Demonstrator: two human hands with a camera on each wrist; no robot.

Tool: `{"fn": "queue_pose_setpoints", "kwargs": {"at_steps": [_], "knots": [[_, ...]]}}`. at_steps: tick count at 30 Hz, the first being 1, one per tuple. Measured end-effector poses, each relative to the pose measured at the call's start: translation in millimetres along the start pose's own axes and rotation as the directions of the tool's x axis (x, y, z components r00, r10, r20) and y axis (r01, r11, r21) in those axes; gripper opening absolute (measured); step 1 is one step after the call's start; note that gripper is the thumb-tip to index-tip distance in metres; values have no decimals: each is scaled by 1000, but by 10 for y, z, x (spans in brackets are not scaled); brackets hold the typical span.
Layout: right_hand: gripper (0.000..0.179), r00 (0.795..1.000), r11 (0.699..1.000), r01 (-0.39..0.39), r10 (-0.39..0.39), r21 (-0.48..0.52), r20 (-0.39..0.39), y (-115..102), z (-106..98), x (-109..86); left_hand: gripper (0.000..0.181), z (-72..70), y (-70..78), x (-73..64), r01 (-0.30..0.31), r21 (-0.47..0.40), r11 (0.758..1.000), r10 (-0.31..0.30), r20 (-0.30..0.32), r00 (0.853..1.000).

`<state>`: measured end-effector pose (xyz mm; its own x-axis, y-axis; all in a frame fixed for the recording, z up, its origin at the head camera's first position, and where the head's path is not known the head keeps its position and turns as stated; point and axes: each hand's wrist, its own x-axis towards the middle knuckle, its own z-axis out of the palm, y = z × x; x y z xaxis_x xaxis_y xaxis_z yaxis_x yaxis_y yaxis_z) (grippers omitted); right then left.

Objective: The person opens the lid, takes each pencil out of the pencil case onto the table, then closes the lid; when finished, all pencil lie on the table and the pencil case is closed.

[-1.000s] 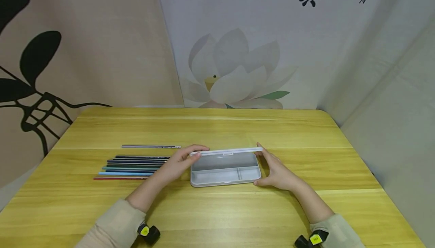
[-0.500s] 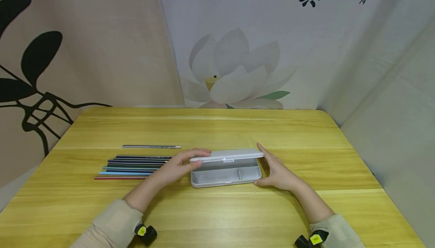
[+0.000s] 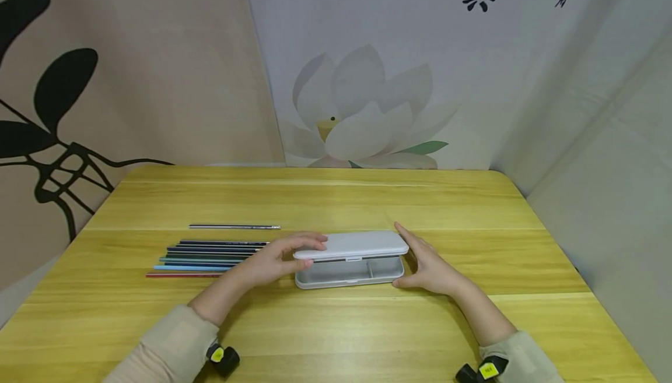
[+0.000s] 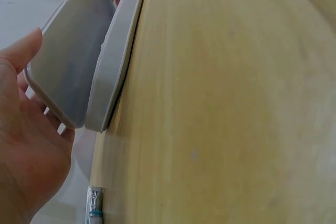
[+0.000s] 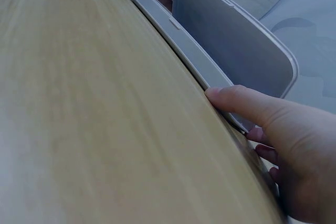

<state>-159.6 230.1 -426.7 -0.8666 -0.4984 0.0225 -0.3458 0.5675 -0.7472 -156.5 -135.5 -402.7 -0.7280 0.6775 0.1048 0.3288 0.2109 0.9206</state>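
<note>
A pale grey-white pencil case sits mid-table, its hinged lid tilted partway down over the tray. Under the lid's front edge, a compartment divider shows. My left hand grips the lid's left end, thumb at the front edge and fingers over the top; the left wrist view shows the thumb on the lid's edge. At the case's right end, my right hand holds the base, thumb at the front corner and fingers toward the back. In the right wrist view the thumb presses the base's side.
Several pencils lie side by side left of the case, partly behind my left forearm. One single pencil lies apart, farther back. A printed curtain hangs behind the table's far edge.
The lid has swung forward and down from nearly upright, my left hand moving with it. My right hand stays at the case's right end. The pencils have not moved.
</note>
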Motion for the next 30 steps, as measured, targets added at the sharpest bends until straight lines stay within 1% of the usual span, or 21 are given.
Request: {"fn": "queue_pose_setpoints", "kwargs": {"at_steps": [6,11,13,15,18,23,26,30], "knots": [[112,1000,999,28,-28,-29,14,26,-15,-18,33,3,-15,0,-22,27,999,21,23,1000],[112,999,999,6,-5,-31,48,49,-40,-40,32,9,-33,-3,-44,65,997,42,39,998],[111,998,1000,-6,7,-18,62,49,-52,-50,32,11,-34,-2,-50,76,996,47,45,998],[107,998,1000,-1,2,-7,69,48,-60,-59,32,13,-34,0,-52,86,995,48,50,998],[97,997,1000,16,-16,0,69,42,-69,-64,32,15,-42,1,-48,98,994,43,57,997],[81,998,999,36,-35,-31,52,31,-73,-65,33,17,-55,3,-52,117,992,44,77,996],[78,999,999,22,-21,-42,44,28,-68,-62,34,18,-52,5,-50,145,988,38,81,996],[82,999,1000,0,1,-28,38,19,-60,-56,35,20,-51,4,-44,177,983,31,76,997]]}}
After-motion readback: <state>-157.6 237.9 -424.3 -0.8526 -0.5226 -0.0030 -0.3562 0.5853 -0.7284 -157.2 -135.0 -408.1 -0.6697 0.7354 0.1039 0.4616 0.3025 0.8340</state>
